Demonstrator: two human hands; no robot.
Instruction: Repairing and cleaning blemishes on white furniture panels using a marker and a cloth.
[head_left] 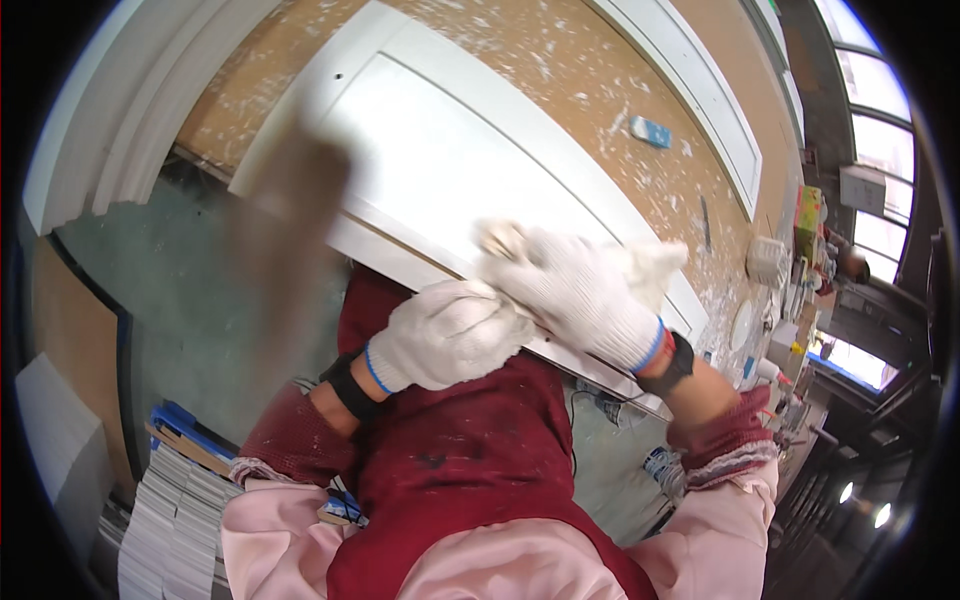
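Note:
Both my hands wear white knit gloves and meet over the near edge of a white framed door panel [450, 130]. My right hand [575, 290] is closed on a white cloth [655, 268], whose loose end sticks out to the right past the glove. My left hand [450, 335] touches it from below and the left, with curled fingers. What those fingers pinch is hidden between the two gloves. The panel lies flat on a worktable [530, 50] and has a small dark hole near its far left corner.
A second white panel [700, 90] lies farther back, with a small blue-and-white block [650, 131] before it. White mouldings [130, 110] stand at left. A white tub [767, 260] and clutter line the right. Stacked boards [170, 525] sit lower left. A brown blur [300, 190] crosses the left.

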